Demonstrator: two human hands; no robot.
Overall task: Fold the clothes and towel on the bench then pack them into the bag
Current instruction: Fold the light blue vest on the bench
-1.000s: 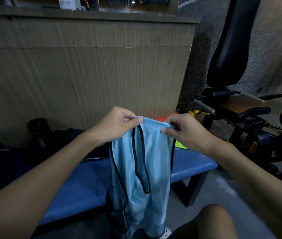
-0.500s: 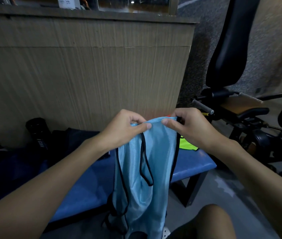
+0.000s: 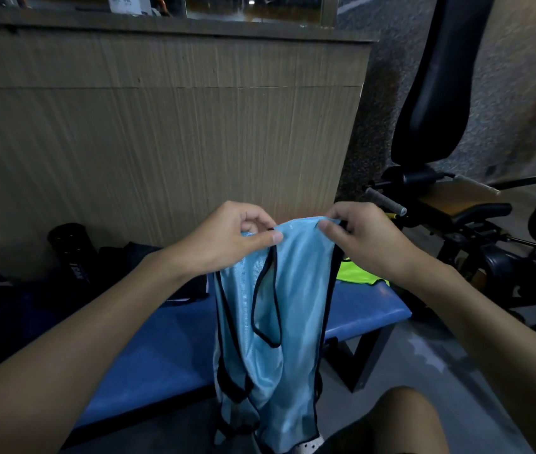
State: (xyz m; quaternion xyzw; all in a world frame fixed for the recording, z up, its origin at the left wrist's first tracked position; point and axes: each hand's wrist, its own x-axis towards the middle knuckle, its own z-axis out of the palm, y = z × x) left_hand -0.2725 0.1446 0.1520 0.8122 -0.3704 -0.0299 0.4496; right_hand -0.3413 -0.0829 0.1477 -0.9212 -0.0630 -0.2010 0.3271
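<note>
A light blue mesh vest [image 3: 292, 306] with black trim hangs in front of the blue bench [image 3: 168, 348]. My left hand [image 3: 227, 240] pinches its top edge on the left, and my right hand [image 3: 364, 240] pinches the top edge on the right. The vest's lower part drops past the bench's front edge toward the floor. A neon yellow-green garment [image 3: 358, 275] lies on the bench's right end, partly hidden by the vest. Dark clothing or a dark bag [image 3: 148, 257] sits on the bench at the left; I cannot tell which.
A wooden panel wall [image 3: 161, 142] stands right behind the bench. A black cylinder [image 3: 70, 250] leans at the left. Black gym equipment [image 3: 456, 208] with a padded seat stands at the right. My knee [image 3: 400, 421] shows at the bottom.
Both hands have risen slightly with the vest and worked closer along its top edge, bunching the fabric narrower. The orange cloth seen behind the vest earlier is now hidden.
</note>
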